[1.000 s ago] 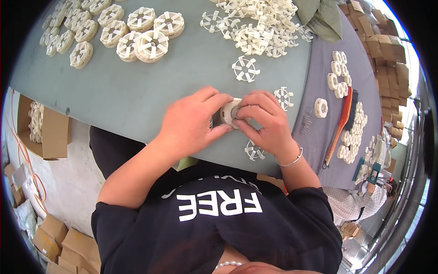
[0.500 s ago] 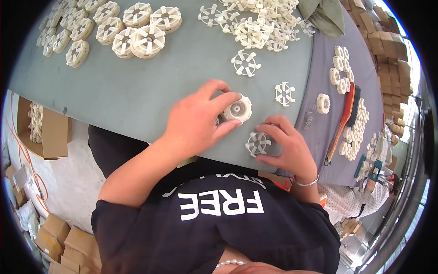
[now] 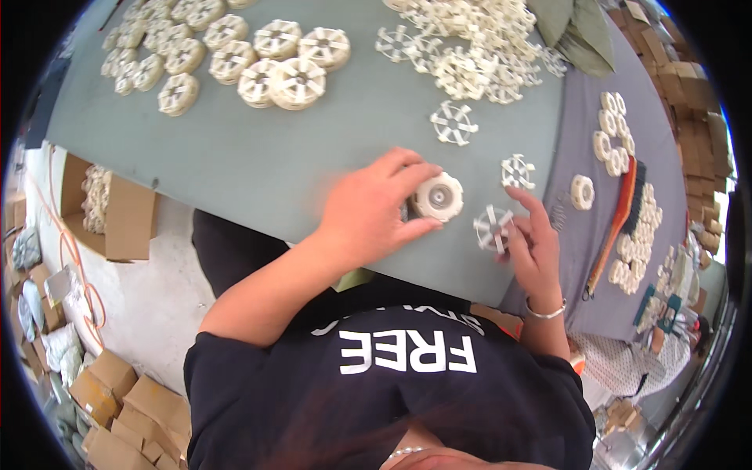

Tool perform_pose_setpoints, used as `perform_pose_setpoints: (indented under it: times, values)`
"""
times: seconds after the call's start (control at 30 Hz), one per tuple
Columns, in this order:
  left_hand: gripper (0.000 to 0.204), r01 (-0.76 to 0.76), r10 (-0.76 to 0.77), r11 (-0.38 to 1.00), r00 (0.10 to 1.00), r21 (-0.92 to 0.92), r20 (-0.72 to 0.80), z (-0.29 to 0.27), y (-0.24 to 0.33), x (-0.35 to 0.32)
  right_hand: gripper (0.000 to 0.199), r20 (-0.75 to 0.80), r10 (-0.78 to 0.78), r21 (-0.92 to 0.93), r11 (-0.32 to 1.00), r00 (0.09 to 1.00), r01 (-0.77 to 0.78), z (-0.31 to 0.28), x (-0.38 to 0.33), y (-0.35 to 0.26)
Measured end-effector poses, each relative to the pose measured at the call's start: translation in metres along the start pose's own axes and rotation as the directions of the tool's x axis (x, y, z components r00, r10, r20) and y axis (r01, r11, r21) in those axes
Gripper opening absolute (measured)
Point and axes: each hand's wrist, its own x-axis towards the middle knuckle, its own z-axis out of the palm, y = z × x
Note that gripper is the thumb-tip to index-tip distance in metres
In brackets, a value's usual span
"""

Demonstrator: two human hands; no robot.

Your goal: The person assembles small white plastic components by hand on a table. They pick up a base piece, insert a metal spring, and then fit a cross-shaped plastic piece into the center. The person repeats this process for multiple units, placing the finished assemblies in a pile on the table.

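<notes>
Cream plastic wheel (image 3: pixel 439 196): positioned over the near right part of the table (image 3: pixel 258 168), hollow face up, rim gripped by the left hand (image 3: pixel 370 207). Grip the rim only; leave the hollow unobstructed. To its right, the right hand (image 3: pixel 536 247) pinches a spoked ring (image 3: pixel 493 228); support its edge, avoid bending spokes. Farther off lies a second ring (image 3: pixel 518 171).

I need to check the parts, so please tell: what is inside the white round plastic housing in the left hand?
Inside the white round plastic housing, grey rings, possibly a coiled spring, surround a pale round centre. What lies beneath them is covered.
</notes>
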Motion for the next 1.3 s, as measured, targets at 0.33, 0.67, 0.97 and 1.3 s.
perform_pose_setpoints:
  times: [0.33,0.67,0.97,1.3]
  values:
    - [0.040,0.275,-0.266,0.874,0.961,-0.401,0.079,-0.023,-0.011,0.008,0.062,0.054,-0.223,-0.339,0.913,0.973,0.228,-0.009,-0.006,0.000]
    - [0.023,0.364,-0.327,0.642,0.926,-0.675,0.188,-0.028,-0.017,0.009,0.062,0.197,-0.180,-0.329,0.914,0.964,0.238,-0.031,0.023,-0.014]
    - [0.043,0.277,-0.251,0.886,0.961,-0.372,0.119,-0.015,0.000,0.003,0.054,0.268,-0.432,-0.221,0.842,0.861,0.492,0.019,0.053,-0.051]
    - [0.054,0.271,-0.228,0.904,0.960,-0.331,0.165,-0.008,0.002,0.005,0.058,0.220,-0.497,-0.404,0.737,0.840,0.542,0.038,0.052,-0.044]
